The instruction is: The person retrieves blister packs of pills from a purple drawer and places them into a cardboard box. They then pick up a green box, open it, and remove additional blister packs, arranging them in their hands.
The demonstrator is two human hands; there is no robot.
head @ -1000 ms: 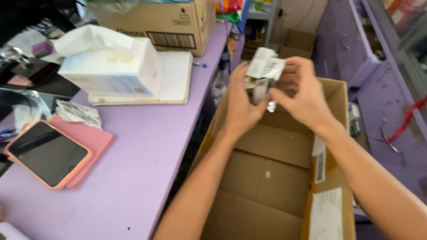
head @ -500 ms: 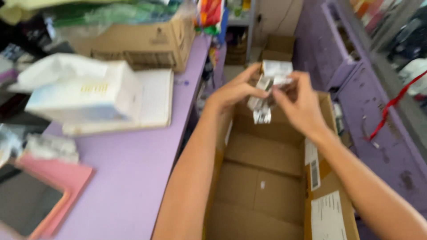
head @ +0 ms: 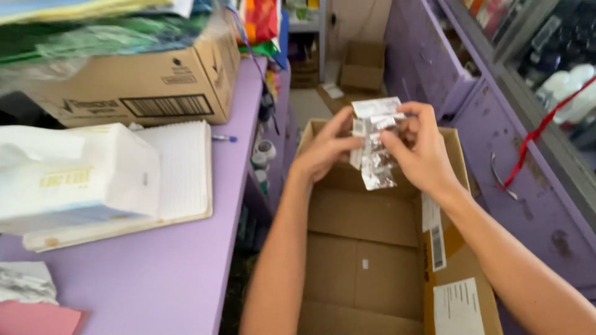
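Foil blister strips [head: 375, 152], silvery and crumpled, are held as a small bundle above the far end of an open cardboard box [head: 366, 248]. Left hand [head: 323, 152] closes its thumb and fingers on the bundle's left edge; right hand [head: 422, 149] pinches the right side, fingers curled around the upper strips. Both forearms extend over the box interior, which shows bare flaps (a white label is stuck to its right wall).

Surroundings:
- A purple table [head: 174, 273] stands just beside the box on the left.
- A white tissue box [head: 74, 177] rests on an open notebook [head: 180, 170].
- Behind the notebook sits a brown carton [head: 143, 84] topped with green and coloured packets.
- A pen [head: 225, 138] lies near the notebook's far corner.
- Crumpled foil [head: 25, 282] and a pink sheet [head: 37, 319] occupy the table's near corner.

To the right, a purple cabinet [head: 496, 136] carries a red ribbon [head: 534, 139]. A smaller cardboard box [head: 363, 65] stands on the floor well beyond the hands.
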